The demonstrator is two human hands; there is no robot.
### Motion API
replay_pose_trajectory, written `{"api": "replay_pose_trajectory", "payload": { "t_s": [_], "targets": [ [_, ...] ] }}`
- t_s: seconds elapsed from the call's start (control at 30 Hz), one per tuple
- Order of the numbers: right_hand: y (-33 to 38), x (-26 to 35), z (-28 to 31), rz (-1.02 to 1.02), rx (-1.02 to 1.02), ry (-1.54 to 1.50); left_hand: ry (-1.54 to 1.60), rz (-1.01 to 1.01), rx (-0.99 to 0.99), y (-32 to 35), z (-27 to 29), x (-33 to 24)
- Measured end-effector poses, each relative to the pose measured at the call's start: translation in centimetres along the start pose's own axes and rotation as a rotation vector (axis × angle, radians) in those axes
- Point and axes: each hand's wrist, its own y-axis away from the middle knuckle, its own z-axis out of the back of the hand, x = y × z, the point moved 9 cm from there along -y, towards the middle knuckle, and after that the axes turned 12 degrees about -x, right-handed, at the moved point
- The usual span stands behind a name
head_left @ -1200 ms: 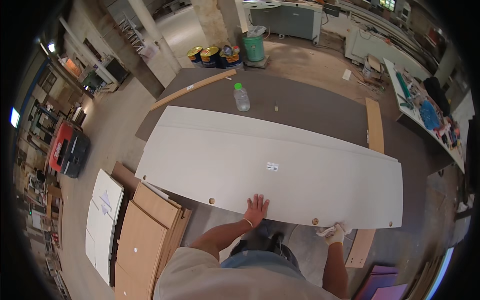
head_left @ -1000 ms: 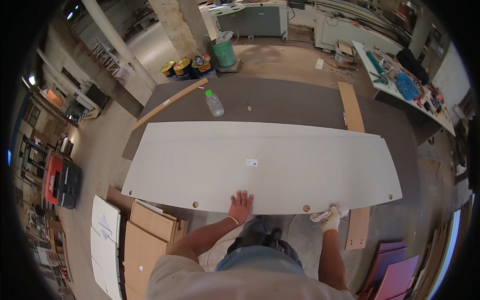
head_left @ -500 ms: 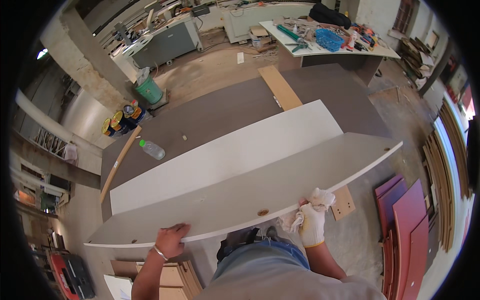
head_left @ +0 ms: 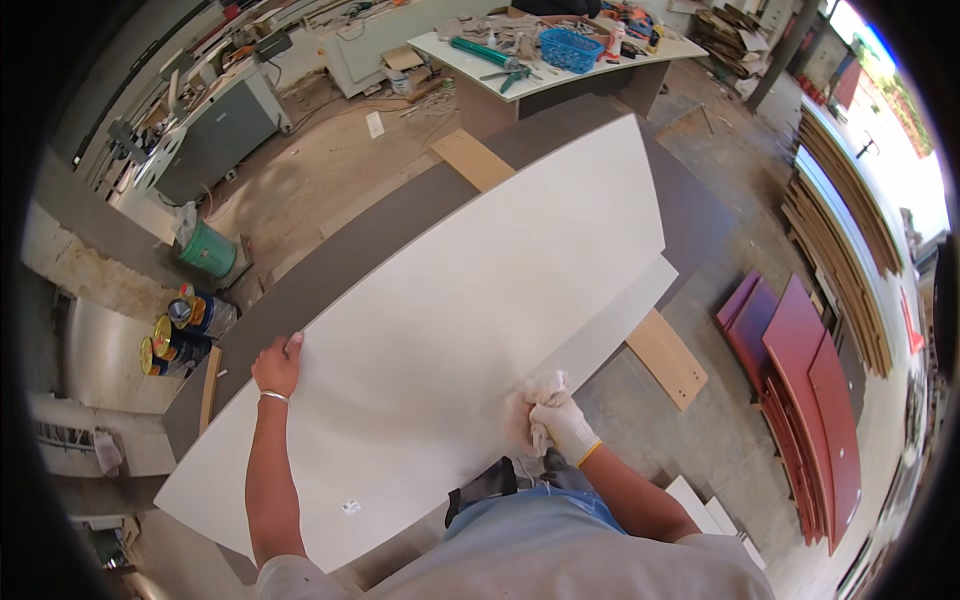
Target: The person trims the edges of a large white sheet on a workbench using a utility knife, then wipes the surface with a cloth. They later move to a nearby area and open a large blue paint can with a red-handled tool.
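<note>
Large white board (head_left: 450, 330) gripped at far edge by left hand (head_left: 277, 367), near edge by gloved right hand (head_left: 560, 420) with rag (head_left: 540, 390).

Your white panel (head_left: 470, 340), which lay flat on the dark tabletop (head_left: 360, 240) with you at its near long edge, has been tipped up and turned over. Your left hand (head_left: 277, 366) has moved from the near edge to the far one, and your gloved right hand (head_left: 556, 420) now grips the near edge with a rag.
</note>
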Motion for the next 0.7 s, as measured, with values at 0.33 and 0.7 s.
{"api": "replay_pose_trajectory", "payload": {
  "t_s": [0.33, 0.7],
  "targets": [
    [2.3, -14.9, 11.9, -0.342, -0.430, 0.497, 0.098, 0.053, 0.184, -1.1, -19.0, 2.2],
    [-0.6, -14.3, 6.9, -0.248, -0.346, 0.072, 0.137, 0.144, 0.426, 3.7, -22.9, 2.9]
  ]
}}
